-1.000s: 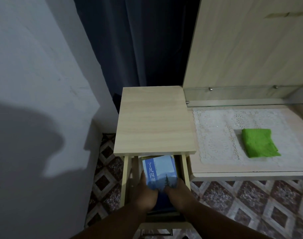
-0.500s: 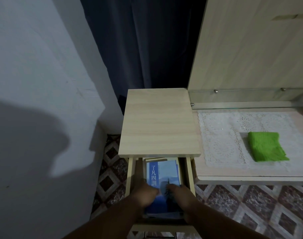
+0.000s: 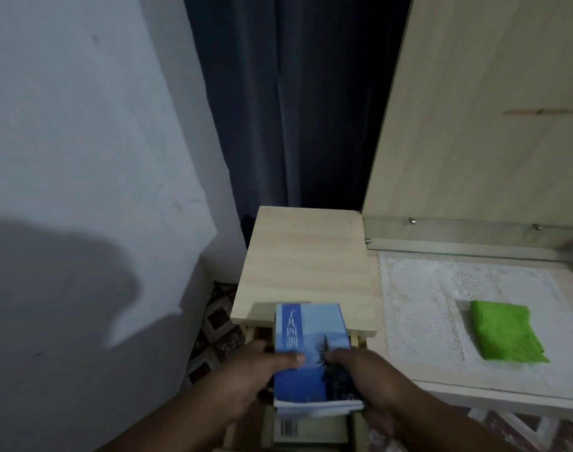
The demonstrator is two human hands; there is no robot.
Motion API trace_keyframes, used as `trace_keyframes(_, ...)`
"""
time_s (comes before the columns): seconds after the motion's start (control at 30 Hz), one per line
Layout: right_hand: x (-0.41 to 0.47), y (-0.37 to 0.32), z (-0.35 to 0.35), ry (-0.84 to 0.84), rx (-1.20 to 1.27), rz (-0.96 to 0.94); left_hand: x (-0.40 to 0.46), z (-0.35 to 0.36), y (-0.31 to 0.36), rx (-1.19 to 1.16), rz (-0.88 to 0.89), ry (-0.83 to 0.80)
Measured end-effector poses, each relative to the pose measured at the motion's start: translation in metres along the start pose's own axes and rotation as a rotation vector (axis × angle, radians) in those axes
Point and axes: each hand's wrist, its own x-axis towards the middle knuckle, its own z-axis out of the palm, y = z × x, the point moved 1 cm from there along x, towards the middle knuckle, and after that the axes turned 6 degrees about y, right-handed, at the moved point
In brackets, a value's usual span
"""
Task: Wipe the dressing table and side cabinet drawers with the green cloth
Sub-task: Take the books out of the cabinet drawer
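Lifted since a second ago: blue books [image 3: 311, 357] were lying low in the open drawer [image 3: 314, 433], now raised clear, far edge over the side cabinet top [image 3: 306, 259]. Left hand [image 3: 246, 383] grips the stack's left edge, thumb across the cover; right hand [image 3: 365, 376] clamps the right edge, fingers curled under. Two-handed hold likely keeps the loose stack square. Probable aim: empty the drawer for wiping. Green cloth [image 3: 503, 334] lies folded on the lace mat [image 3: 425, 298] of the dressing table [image 3: 493, 391], untouched, well apart from both hands.
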Motion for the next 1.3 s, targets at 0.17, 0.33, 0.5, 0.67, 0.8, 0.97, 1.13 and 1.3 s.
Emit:
trace_keyframes(0.17, 0.016, -0.069, 0.005, 0.166, -0.158, -0.306, 0.03, -0.005, 0.07, 0.031, 0.196, 0.133)
trace_keyframes(0.33, 0.074, -0.107, 0.016, 0.264, -0.251, -0.372, 0.09, -0.015, 0.114, 0.244, 0.284, 0.194)
trace_keyframes(0.5, 0.099, -0.105, 0.018, 0.348, -0.43, -0.348, 0.117, -0.021, 0.112, 0.482, 0.329, 0.181)
trace_keyframes(0.67, 0.105, -0.091, 0.015, 0.365, -0.598, -0.428, 0.112, -0.022, 0.088, 0.503, 0.552, 0.165)
trace_keyframes(0.8, 0.116, -0.057, 0.006, 0.305, -0.688, -0.522, 0.101, -0.017, 0.063, 0.853, 0.634, 0.13)
trace_keyframes(0.97, 0.125, -0.054, 0.001, 0.304, -0.931, -0.611, 0.106, -0.01, 0.061, 0.89, 0.69, 0.264)
trace_keyframes(1.13, 0.138, -0.066, -0.001, 0.288, -0.875, -0.638, 0.113, -0.008, 0.07, 0.926, 0.67, 0.36)
trace_keyframes(1.3, 0.136, -0.067, -0.003, 0.246, -0.851, -0.633, 0.111, -0.005, 0.075, 0.927, 0.614, 0.365)
